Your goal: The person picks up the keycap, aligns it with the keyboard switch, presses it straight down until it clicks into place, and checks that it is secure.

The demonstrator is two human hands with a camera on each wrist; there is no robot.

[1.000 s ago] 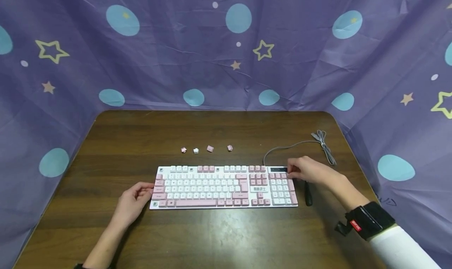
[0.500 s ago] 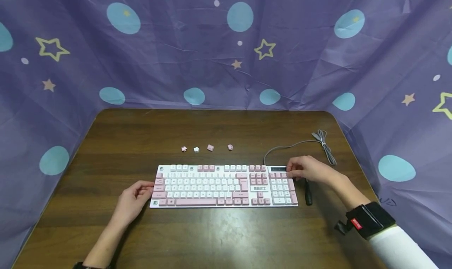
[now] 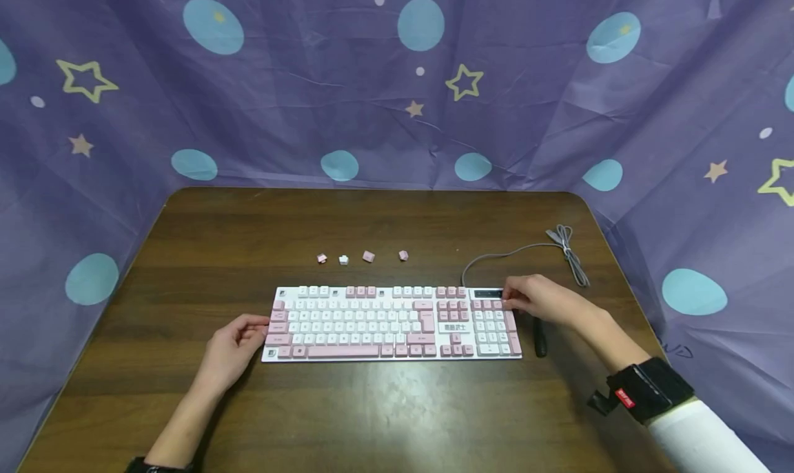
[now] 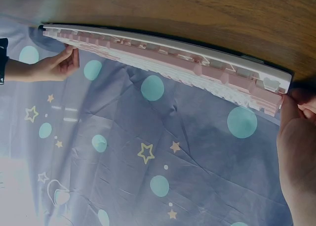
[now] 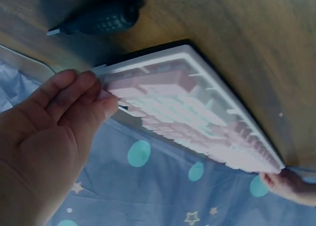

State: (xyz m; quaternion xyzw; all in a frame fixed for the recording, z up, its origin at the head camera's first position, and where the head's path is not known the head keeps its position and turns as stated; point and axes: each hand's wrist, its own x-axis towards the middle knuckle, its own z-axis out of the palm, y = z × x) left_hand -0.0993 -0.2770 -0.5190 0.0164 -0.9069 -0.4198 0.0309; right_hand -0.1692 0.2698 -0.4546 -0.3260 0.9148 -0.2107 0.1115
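A pink and white keyboard (image 3: 366, 352) lies on the wooden table, its long side across. My left hand (image 3: 228, 352) grips the keyboard's left edge; in the left wrist view its thumb (image 4: 290, 110) lies against that end. At the upper right corner of the number pad, my right hand (image 3: 540, 297) pinches a pink keycap (image 5: 104, 94) between thumb and fingers. Whether that keycap is seated or lifted cannot be told. Several spots on the keyboard show bare switches, such as the lower left corner. Loose keycaps (image 3: 369, 256) lie in a row behind it.
A black-handled tool (image 3: 540, 338) with a metal tip lies right of the keyboard, under my right hand. The keyboard's grey cable (image 3: 511, 253) runs to a tied bundle (image 3: 572, 256) at the back right. A purple patterned cloth (image 3: 372, 114) hangs around the table's back and sides.
The head view has tilted slightly, so the scene sits a little higher. My right hand's fingers have shifted very slightly at the number pad corner. The left hand stays at the keyboard's edge.
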